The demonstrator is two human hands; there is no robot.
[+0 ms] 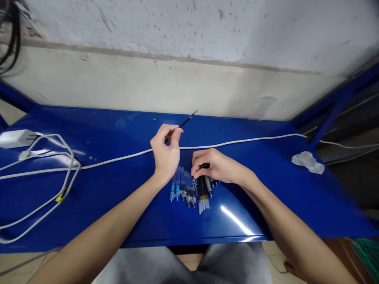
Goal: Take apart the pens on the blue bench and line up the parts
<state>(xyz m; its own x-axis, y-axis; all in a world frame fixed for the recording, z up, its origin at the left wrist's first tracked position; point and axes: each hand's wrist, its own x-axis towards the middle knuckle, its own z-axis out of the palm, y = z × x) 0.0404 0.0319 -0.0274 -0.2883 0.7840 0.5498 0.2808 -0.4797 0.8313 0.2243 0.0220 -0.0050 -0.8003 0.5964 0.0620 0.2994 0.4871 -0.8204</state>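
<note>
Pinched between the thumb and fingers of my left hand (167, 148) is a slim dark pen refill (188, 118), pointing up and to the right above the blue shelf. My right hand (211, 163) is closed on a small black pen part (204, 165), mostly hidden by the fingers. Just below the hands lie several pen parts in rows. Clear barrels with blue ends (175, 191) are on the left, and clear barrels with black ends (188, 195) sit beside them. Black refills with whitish ends (203, 199) and grey barrels (209, 185) lie under my right hand.
A white cable (237, 141) crosses the blue shelf (142, 221) behind the pen parts. At the left are a white charger (17, 138) and a coiled white cable (70, 157). Crumpled translucent plastic (308, 162) lies at the right. A wall (177, 83) stands behind.
</note>
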